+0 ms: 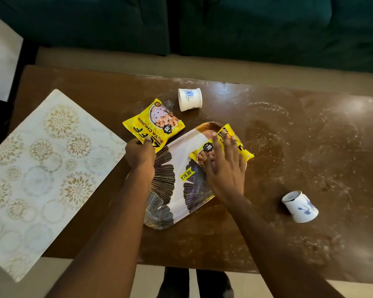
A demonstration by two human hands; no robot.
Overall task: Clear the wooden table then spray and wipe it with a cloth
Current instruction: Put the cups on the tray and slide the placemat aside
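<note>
Clearing the desk (310, 147), no spraying yet. Left grip (140, 154) pinches a soya packet (155, 123) by its corner. Right grip (226, 168) lies flat-fingered, unclenched, on the second packet (207, 149), with the tray (181, 190) beneath it. Next, I'd guess: curl round it.
</note>
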